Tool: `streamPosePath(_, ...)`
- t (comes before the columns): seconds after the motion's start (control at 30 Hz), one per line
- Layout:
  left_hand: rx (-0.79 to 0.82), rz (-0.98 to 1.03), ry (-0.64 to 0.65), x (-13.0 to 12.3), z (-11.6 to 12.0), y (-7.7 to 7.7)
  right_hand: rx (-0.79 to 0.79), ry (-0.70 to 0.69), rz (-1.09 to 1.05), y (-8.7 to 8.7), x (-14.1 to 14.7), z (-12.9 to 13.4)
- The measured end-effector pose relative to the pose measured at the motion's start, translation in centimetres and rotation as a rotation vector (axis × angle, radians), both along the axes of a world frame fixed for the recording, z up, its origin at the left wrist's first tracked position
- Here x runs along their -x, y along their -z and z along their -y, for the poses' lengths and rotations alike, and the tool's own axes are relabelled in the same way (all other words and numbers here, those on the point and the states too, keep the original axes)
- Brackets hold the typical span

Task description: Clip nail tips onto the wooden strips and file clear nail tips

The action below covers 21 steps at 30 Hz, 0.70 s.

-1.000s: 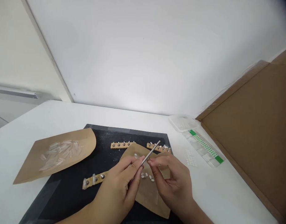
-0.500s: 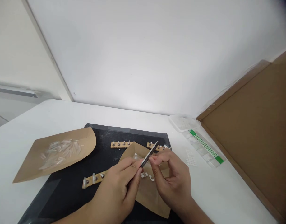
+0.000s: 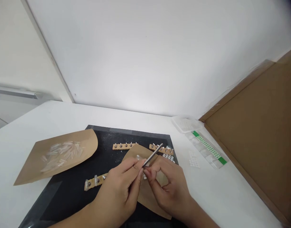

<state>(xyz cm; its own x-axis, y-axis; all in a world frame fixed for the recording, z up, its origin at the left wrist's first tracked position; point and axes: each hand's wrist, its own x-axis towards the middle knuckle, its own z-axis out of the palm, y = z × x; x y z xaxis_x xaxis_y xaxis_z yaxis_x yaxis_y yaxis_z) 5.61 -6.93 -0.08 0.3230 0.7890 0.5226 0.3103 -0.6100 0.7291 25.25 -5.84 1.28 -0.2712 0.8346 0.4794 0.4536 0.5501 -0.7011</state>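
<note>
A thin, flat dark strip with a pale edge (image 3: 154,153) is pinched between the thumb and fingers of my left hand (image 3: 120,185), slanting up to the right. My right hand (image 3: 170,183) has thumb and index finger pressed together close to the strip's lower end, beside my left thumb. Whatever lies between those right fingertips is hidden. Below both hands is a brown paper tray (image 3: 149,199), with small white oval pieces (image 3: 145,177) partly covered by my fingers. A tan strip with metal studs (image 3: 92,183) runs behind my left hand, clear sleeves standing on some studs.
To the left, a brown paper tray (image 3: 29,164) carries many clear tubes (image 3: 65,152). Two more studded strips (image 3: 121,146) lie at the back of the black mat (image 3: 100,139). White ovals (image 3: 168,157), a green-and-white labelled clear case (image 3: 208,147) and a cardboard wall (image 3: 254,133) are on the right.
My right hand has moved left and slightly down along the strip, uncovering the white ovals at the back right. The left hand keeps hold of the strip almost unmoved.
</note>
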Motion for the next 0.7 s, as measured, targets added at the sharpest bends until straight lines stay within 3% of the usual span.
streamPosePath(0.13,0.005,0.010,0.010,-0.08,-0.07,-0.02,-0.023,0.110,-0.053,0.00,-0.17,-0.04)
streamPosePath(0.27,-0.009,0.005,0.015,-0.12,-0.01,0.03,0.017,0.038,-0.020,-0.04,-0.31,-0.11)
streamPosePath(0.4,-0.001,0.008,0.009,-0.02,0.02,0.01,0.019,0.115,-0.059,-0.12,-0.37,-0.30)
streamPosePath(0.5,-0.005,0.005,0.023,0.00,-0.09,-0.12,0.032,0.036,-0.027,-0.12,-0.39,-0.34)
streamPosePath(0.7,-0.011,0.015,0.019,-0.09,-0.24,-0.27,0.046,0.072,-0.035,0.01,-0.57,-0.29)
